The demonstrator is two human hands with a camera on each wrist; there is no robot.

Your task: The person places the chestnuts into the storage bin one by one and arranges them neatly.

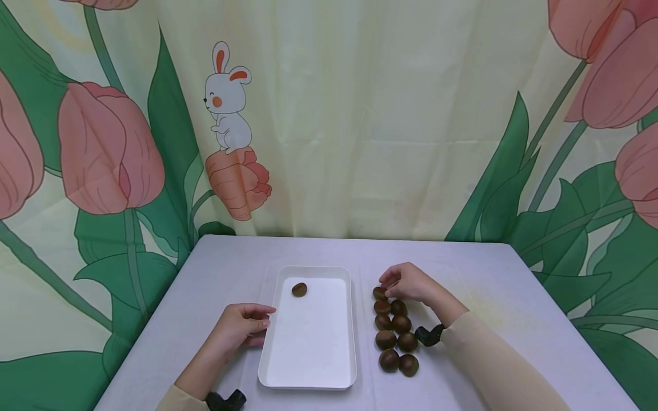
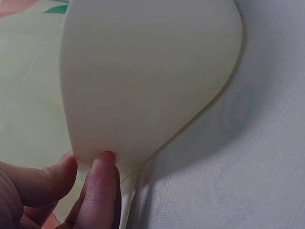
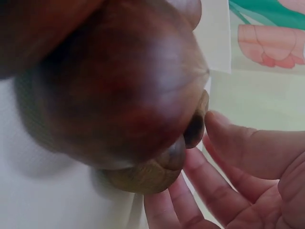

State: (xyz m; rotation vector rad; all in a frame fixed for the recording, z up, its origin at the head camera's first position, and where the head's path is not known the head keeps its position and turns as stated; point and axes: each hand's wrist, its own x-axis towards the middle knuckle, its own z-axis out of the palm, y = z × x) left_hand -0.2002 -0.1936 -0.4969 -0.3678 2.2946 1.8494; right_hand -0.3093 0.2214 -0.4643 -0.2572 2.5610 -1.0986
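In the head view a white tray (image 1: 308, 342) lies on the table with one brown chestnut (image 1: 299, 289) near its far left. My left hand (image 1: 239, 328) is at the tray's left side, its fingertips touching the outer wall (image 2: 147, 86) and rim. To the right of the tray, chestnuts (image 1: 389, 361) stand in two lines running away from me. At their far end my right hand (image 1: 408, 282) pinches the last chestnut (image 1: 379, 293) of the left line between thumb and fingers. A nearer chestnut (image 3: 124, 86) hides part of that grip in the right wrist view.
A white cloth covers the table (image 1: 437, 257). Behind it hangs a curtain (image 1: 370, 114) printed with tulips and a rabbit. Black wrist cameras sit at the left wrist (image 1: 226, 401) and the right wrist (image 1: 429, 335), the right one close beside the chestnuts.
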